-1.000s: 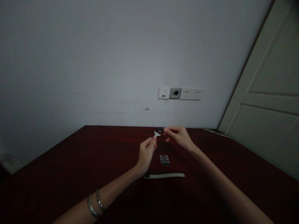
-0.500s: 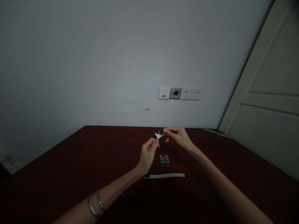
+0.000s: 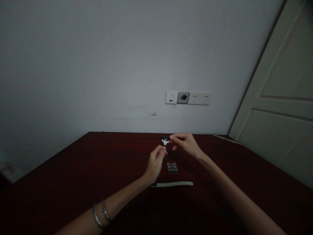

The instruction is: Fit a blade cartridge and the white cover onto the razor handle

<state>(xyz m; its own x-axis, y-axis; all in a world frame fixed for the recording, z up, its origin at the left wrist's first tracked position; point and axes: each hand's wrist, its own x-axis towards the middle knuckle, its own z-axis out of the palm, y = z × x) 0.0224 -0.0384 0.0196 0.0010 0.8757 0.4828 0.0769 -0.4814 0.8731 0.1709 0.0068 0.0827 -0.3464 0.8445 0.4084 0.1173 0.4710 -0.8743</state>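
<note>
At 11 o'clock from case [image 3: 172, 167], silver pc [image 3: 165, 142] pinched in L hand [image 3: 155, 160]; black bar [image 3: 165, 137] at pc's 12, pinched in R hand [image 3: 187, 143]; gap now smaller, so prob. nearly lined up, contact unclear

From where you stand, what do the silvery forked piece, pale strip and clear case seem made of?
Silvery forked piece: probably polished metal, given its bright glints. Pale strip: perhaps matte plastic; evenly dull surface. Clear case: likely glossy plastic, see-through with shiny edges.
</note>
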